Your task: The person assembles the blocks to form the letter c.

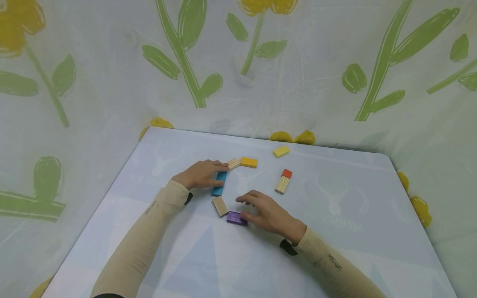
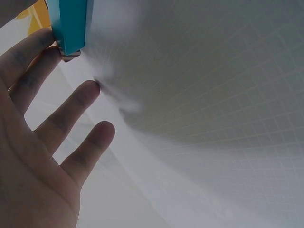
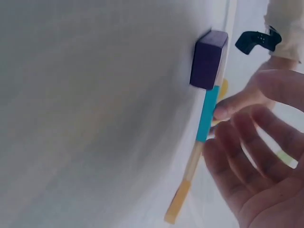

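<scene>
The pale table [image 1: 335,231] lay under both my forearms, a flowered cloth [image 1: 112,82] hanging behind it. My left hand [image 1: 201,174] rested flat with fingers straight and relaxed, its fingertips on the far end of the blue block [image 1: 219,183], which lay just to the right of that hand's palm. My right hand [image 1: 269,214] sat nearer to me with its fingers loosely bent, the tips beside the purple block [image 1: 237,218] at its left edge; I could not tell whether they touched it or pinched it, and the right wrist view showed the fingers spread and apart from the block.

Between my two hands lay a plain wooden block [image 1: 220,206], just beyond the purple one. Past my left fingertips were a ridged wooden block [image 1: 233,163] and an orange block [image 1: 248,162]. Beyond my right hand lay a wooden block with a red end [image 1: 283,181], and farthest away a yellow block [image 1: 281,151].

I judged the risk was crowding: blue, plain and purple blocks sat close together, so a careless slide of either hand could knock a neighbour askew. Pressing only the blue block's end could also make it pivot into the ridged one.
</scene>
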Motion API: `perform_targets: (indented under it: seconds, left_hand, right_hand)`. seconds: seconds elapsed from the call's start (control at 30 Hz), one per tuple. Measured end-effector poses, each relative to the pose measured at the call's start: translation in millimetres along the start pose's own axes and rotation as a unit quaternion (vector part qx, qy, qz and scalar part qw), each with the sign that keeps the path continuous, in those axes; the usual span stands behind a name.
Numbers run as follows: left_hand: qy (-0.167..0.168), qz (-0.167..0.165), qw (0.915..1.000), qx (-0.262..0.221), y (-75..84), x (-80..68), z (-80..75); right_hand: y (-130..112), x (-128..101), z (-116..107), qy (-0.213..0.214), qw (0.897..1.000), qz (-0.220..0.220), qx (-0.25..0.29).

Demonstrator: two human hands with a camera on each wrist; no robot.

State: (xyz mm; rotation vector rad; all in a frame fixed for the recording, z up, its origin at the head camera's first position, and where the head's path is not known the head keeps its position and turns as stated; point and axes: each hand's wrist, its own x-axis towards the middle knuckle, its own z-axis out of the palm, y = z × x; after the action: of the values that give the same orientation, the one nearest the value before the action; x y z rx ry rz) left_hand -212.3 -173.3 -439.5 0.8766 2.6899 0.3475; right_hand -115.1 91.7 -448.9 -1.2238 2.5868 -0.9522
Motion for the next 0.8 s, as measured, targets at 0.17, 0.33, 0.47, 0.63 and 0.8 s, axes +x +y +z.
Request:
perform_targets:
  seconds: [0.17, 0.33, 0.47, 0.63, 0.8]
  left_hand:
    - [-0.003, -0.003, 1.0000, -0.001, 0.4, 0.5, -0.1]
    - [-0.003, -0.003, 1.0000, 0.003, -0.4, 1.0, 1.0]
    - [-0.001, 0.001, 1.0000, 0.003, -1.9, 1.4, 2.0]
    - [0.002, 0.009, 1.0000, -0.004, -1.9, 1.2, 2.8]
    - [0.003, 0.006, 1.0000, -0.007, -0.5, -0.3, 0.9]
  right_hand:
    - [4.2, -3.2, -5.9, 0.033, 0.999, -0.011, -0.008]
    - [10.8, -6.3, -13.7, 0.079, 0.996, -0.010, -0.039]
    - [17.9, -8.6, -21.6, 0.100, 0.994, 0.004, -0.048]
    - [23.4, -15.0, -32.6, 0.119, 0.992, 0.011, -0.046]
    - [29.5, -20.0, -46.0, 0.152, 0.987, 0.000, -0.056]
